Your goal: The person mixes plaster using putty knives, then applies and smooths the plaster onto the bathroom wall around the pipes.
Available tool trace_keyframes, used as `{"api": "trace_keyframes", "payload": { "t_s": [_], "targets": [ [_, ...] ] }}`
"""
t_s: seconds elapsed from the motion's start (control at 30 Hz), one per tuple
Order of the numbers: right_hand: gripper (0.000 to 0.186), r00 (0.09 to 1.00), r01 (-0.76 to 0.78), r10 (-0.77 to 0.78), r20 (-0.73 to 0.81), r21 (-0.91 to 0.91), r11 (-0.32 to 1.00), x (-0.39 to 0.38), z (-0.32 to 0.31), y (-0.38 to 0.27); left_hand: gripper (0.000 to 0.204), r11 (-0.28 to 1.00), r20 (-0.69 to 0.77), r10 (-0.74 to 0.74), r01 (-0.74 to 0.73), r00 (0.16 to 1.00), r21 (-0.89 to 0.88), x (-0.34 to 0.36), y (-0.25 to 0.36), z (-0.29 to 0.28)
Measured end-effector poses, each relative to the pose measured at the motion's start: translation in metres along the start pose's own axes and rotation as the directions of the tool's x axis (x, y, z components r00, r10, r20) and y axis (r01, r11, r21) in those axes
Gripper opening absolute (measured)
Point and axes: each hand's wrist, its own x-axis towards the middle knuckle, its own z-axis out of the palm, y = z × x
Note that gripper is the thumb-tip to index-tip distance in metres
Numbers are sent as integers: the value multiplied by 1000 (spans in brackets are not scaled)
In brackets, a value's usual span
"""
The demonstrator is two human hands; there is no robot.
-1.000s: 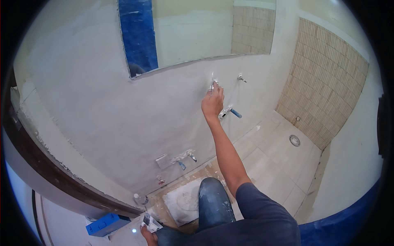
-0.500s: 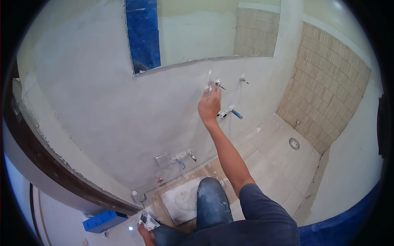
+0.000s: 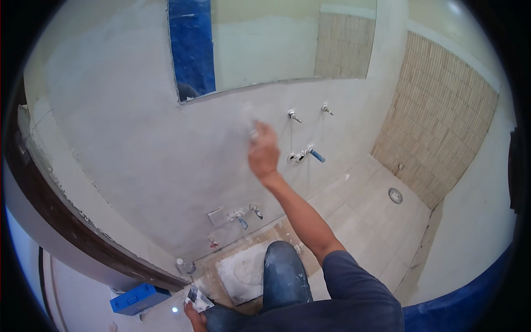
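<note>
Holding a small blurred blade (image 3: 254, 134) at the pale wall (image 3: 121, 127), my right hand (image 3: 264, 157) has its fingers bent and closed on it; the blur keeps me from telling whether the edge touches. The small blurred blade sits toward eleven o'clock from my palm, with the mirror (image 3: 271, 50) at twelve, one valve stub (image 3: 295, 117) past one, another valve stub (image 3: 327, 109) at two and a blue-capped pipe (image 3: 317, 155) at three. Lower on the wall, toward seven o'clock, are white-smeared pipe fittings (image 3: 237, 214). Beside my left leg (image 3: 231, 318), my left hand (image 3: 194, 316) grips a white-smeared flat blade (image 3: 202, 300), fingers closed at its edge. From that hand, a clear bottle (image 3: 181, 265) stands near twelve o'clock, a blue box (image 3: 138, 299) near ten.
</note>
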Motion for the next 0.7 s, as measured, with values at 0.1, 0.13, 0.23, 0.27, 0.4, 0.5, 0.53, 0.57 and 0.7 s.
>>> {"api": "trace_keyframes", "payload": {
  "t_s": [0.1, 0.13, 0.23, 0.27, 0.4, 0.5, 0.53, 0.57, 0.7],
  "targets": [
    [47, 922, -369, 377, -91, 96, 924, 54, -34, 54, 32, 998, -8, -70, 70, 998, 0, -4, -5, 15],
    [48, 865, -491, 497, -76, 77, 868, 70, -36, 64, 32, 998, -1, -61, 61, 998, -1, -3, -6, 13],
    [51, 792, -611, 606, 78, 68, 789, 100, -36, 63, 31, 1000, 23, -20, 20, 1000, -9, 2, -5, 2],
    [51, 794, -608, 603, 83, 72, 791, 102, -33, 55, 31, 1000, 41, 3, -2, 999, -9, 2, -5, -2],
    [53, 864, -503, 500, -58, -90, 860, 88, -10, 33, 31, 999, 6, -48, 49, 999, -3, 1, -8, 7],
    [56, 978, -204, 195, -67, -166, 965, 47, 13, -9, 34, 999, 17, -33, 33, 999, -22, 0, -3, 4],
    [56, 978, -205, 198, -61, -153, 967, 34, 9, -24, 32, 1000, 19, -10, 10, 1000, -18, 0, -1, -1],
    [56, 992, -44, 57, 110, -122, 992, 19, 1, -33, 30, 1000, 29, -1, 1, 1000, -11, -2, 0, -3],
    [53, 984, 71, -73, 165, 16, 997, -4, -19, -1, 30, 999, 4, -45, 45, 999, -17, -6, -2, 10]
  ]
}}
